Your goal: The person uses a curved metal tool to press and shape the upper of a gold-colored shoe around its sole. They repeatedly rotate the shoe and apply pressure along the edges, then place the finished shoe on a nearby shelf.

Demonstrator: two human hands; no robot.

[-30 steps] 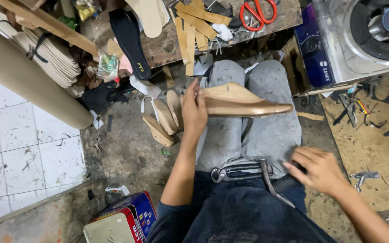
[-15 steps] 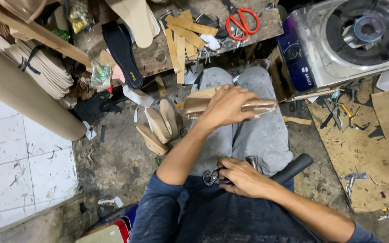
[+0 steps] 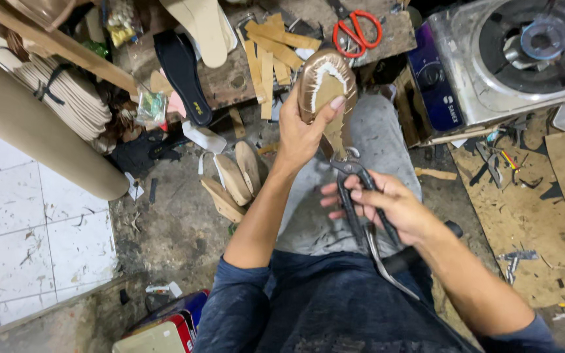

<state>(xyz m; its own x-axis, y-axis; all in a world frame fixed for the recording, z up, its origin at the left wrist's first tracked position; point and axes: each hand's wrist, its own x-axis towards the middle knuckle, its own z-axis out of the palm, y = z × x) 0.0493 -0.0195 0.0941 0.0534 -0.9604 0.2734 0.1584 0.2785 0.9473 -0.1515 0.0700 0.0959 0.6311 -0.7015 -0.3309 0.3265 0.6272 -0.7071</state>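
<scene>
Above the lap, left hand (image 3: 302, 134) fingers wrap the brown shoe last with white-edged sole (image 3: 325, 82); right hand (image 3: 387, 206) fingers clasp black metal pincers (image 3: 361, 196) just below it.

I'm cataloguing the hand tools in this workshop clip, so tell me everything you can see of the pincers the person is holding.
The pincers are dark metal, worn-looking, with two long handles. One handle curves into a paler, thin tail that ends near the person's lap. The right hand grips the handles at mid-length, fingers wrapped around them. The head points up and away from the person, meeting the lower edge of the shoe on its last, which the left hand holds upright over the grey-trousered knees. Whether the jaws actually pinch the material cannot be told.
</scene>
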